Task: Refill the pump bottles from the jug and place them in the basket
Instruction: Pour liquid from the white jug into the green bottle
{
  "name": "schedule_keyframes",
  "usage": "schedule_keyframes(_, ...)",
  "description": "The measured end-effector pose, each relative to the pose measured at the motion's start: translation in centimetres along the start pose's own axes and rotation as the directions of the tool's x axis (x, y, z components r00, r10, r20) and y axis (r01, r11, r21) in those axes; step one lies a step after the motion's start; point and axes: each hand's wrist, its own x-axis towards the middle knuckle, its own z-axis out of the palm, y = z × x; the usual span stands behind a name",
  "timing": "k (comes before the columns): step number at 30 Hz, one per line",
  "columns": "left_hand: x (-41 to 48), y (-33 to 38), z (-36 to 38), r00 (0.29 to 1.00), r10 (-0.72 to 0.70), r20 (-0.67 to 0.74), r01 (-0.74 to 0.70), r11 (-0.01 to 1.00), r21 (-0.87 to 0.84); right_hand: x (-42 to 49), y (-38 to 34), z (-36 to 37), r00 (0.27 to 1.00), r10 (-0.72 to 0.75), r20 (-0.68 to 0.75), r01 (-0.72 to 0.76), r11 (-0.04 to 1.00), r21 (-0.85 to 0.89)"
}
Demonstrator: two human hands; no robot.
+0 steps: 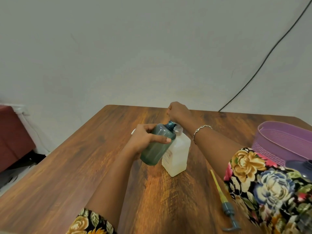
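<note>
1. nearest, the pump point(227, 206) lies flat on the table point(84, 166) by the right sleeve, off its bottle, with its dip tube pointing away. it looks light and thin, so it is best lifted by the collar, not the tube.
2. the left hand point(143, 141) grips the teal bottle point(157, 149) round its body, thumb across the front. the bottle is tilted, its open neck leaning toward the jug. it looks like smooth thin plastic and is probably light. a mid-body wrap suits it, though spilled liquid could make it slick.
3. just behind it and to the right stands the jug point(177, 156), upright, pale and translucent, its mouth partly hidden by the bottle's neck. i judge it the heavier, stiffer item — hold it round the squared body and pour slowly.
4. the purple basket point(278, 132) sits at the table's right edge, well apart from the jug. a dark rounded thing point(300, 166) at its near side is too cut off to name.
5. farthest, the right hand point(177, 112) hovers beyond the jug with its fingers curled — i cannot tell whether it holds anything.
</note>
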Motion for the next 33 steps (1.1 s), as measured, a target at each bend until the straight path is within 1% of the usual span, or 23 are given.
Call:
schedule_keyframes(2, -0.1, 0.4, -0.1, 1.000, 0.014, 0.000, -0.014, 1.000, 0.004, -0.2, -0.3, -0.7, 1.000, -0.009, 0.019, 0.008, 0.999, 0.049)
schedule_keyframes(5, 0.0, 0.6, -0.1, 1.000, 0.023, -0.004, -0.023, 1.000, 0.000, -0.2, -0.3, -0.9, 1.000, -0.019, 0.003, 0.019, 0.998, 0.060)
schedule_keyframes(8, 0.0, 0.2, 0.0, 1.000, 0.008, 0.001, -0.008, 1.000, -0.002, -0.2, 0.0, -0.3, 0.998, -0.045, -0.045, 0.044, 0.999, -0.007)
schedule_keyframes(13, 0.1, -0.6, 0.0, 1.000, -0.008, 0.004, 0.008, 1.000, 0.000, 0.0, 0.2, 0.6, 0.998, -0.046, -0.039, 0.043, 0.997, -0.060)
schedule_keyframes(17, 0.1, -0.6, 0.1, 1.000, 0.005, 0.011, -0.005, 1.000, -0.004, -0.2, 0.3, 0.5, 1.000, -0.024, -0.014, 0.024, 0.999, -0.042)
schedule_keyframes(19, 0.0, -0.3, 0.2, 1.000, 0.003, 0.012, -0.003, 1.000, -0.014, -0.3, 0.1, 0.1, 1.000, -0.024, -0.007, 0.024, 1.000, 0.000)
schedule_keyframes(21, -0.1, 0.1, 0.1, 1.000, 0.004, 0.012, -0.003, 1.000, -0.025, -0.4, -0.3, -0.7, 0.999, -0.038, 0.032, 0.036, 0.998, 0.054)
schedule_keyframes(23, -0.1, 0.5, 0.0, 1.000, 0.011, 0.008, -0.011, 1.000, -0.021, -0.2, -0.5, -1.3, 0.996, -0.046, 0.080, 0.041, 0.997, 0.065)
schedule_keyframes(25, 0.0, 0.7, 0.0, 1.000, 0.016, 0.007, -0.016, 1.000, -0.015, -0.1, -0.5, -1.3, 0.996, -0.040, 0.083, 0.035, 0.997, 0.069)
schedule_keyframes(30, -0.1, -0.1, 0.3, 1.000, -0.005, 0.017, 0.005, 1.000, -0.013, -0.1, 0.3, 0.1, 0.999, -0.038, 0.000, 0.038, 0.999, -0.038)
schedule_keyframes(33, 0.0, -0.3, 0.3, 1.000, -0.017, 0.013, 0.017, 0.999, -0.033, 0.1, 0.4, 0.4, 1.000, -0.027, 0.004, 0.027, 0.996, -0.081)
